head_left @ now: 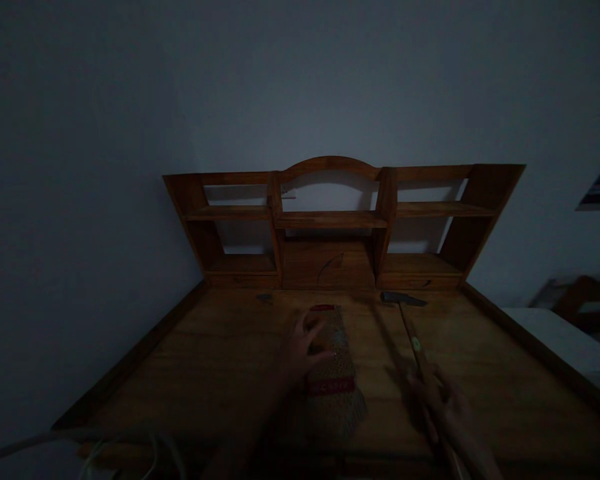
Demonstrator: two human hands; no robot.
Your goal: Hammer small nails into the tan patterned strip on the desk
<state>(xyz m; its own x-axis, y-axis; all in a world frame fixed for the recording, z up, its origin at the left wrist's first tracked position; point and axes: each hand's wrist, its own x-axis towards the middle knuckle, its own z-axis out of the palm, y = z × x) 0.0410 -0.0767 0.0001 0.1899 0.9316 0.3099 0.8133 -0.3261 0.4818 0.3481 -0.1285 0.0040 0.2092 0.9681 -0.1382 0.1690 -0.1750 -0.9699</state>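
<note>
Two hands: my right hand round a wooden-handled, dark-metal hammer, left hand curved over a tan, red-banded woven mat on the brown wooden worktop, grip unclear. I'd keep it clear, tbh.

One hammer, one woven cloth bearing two red bands, one desk and one shelf unit show.

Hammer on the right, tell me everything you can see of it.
The hammer has a dark, metal-looking head, blunt at the left and tapering to the right. Its long, slim handle looks wooden and carries a small pale-green mark. The right hand grips the handle; the head points away, toward the back of the wooden desktop. A shadow lies to its left. Dim light hides whether the head touches anything.
</note>
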